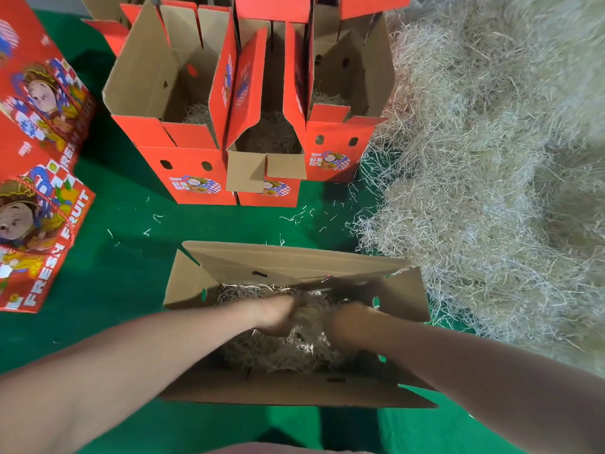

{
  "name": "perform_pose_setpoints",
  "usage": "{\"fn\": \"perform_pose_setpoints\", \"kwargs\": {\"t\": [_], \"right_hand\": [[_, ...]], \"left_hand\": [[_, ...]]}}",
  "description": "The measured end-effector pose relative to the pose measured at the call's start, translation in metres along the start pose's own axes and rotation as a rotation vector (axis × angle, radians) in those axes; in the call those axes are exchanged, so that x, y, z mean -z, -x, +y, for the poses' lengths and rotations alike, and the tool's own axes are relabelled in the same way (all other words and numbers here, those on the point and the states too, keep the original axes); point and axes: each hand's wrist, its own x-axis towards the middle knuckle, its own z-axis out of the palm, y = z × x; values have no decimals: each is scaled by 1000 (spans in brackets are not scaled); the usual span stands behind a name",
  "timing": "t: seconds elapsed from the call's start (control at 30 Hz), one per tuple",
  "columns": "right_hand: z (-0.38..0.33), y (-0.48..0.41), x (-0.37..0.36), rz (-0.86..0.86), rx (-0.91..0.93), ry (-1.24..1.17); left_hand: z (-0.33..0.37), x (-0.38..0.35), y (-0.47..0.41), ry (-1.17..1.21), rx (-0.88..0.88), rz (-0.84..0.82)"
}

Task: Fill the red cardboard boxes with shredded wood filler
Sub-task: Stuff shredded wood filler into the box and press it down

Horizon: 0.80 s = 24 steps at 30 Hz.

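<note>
Shredded wood filler (288, 353) is seen bunched inside the nearest open cardboard box (294, 262) on the green surface (131, 273), left hand (275, 314) and right hand (348, 317) buried in it, each grip hidden, so spread or clenched cannot be told.

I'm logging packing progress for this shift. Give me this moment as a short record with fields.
near box: open, flaps spread, partly filled with shredded wood filler
left hand: in that filler, fingers buried
right hand: in that filler, blurred
upright boxes: three beyond, open, some filler at each bottom
filler pile: large, on the right
flat printed boxes: on the left, on the green surface
</note>
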Motion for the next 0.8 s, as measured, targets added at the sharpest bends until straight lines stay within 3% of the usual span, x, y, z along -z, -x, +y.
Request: {"fn": "perform_pose_setpoints", "kwargs": {"t": [0.07,0.13,0.23,0.3,0.37,0.5,0.57,0.67,0.73,0.8], "right_hand": [[-7,-8,15,257,-55,-93],[-15,-16,24,355,-37,-168],[-18,-27,15,146,66,-51],[-9,-30,3,-2,-10,-72],[1,-30,-4,-107,-68,-67],[1,-30,-1,-150,-90,105],[-6,-28,5,0,-111,73],[-16,-25,8,335,-78,-65],[-19,-23,0,296,39,-103],[-18,-21,-14,-13,111,-23]], "left_hand": [[0,0,0,-122,20,130],[0,-2,5,-318,45,193],[0,-6,14,-694,137,-107],[-11,-3,16,-675,225,-407],[-27,2,21,-651,299,-549],[-40,-5,14,-614,318,-470],[-32,-6,12,-521,301,-303],[-27,-3,13,-589,107,-8],[-28,-6,14,-707,87,-208],[-30,-10,17,-787,216,-470]]}}
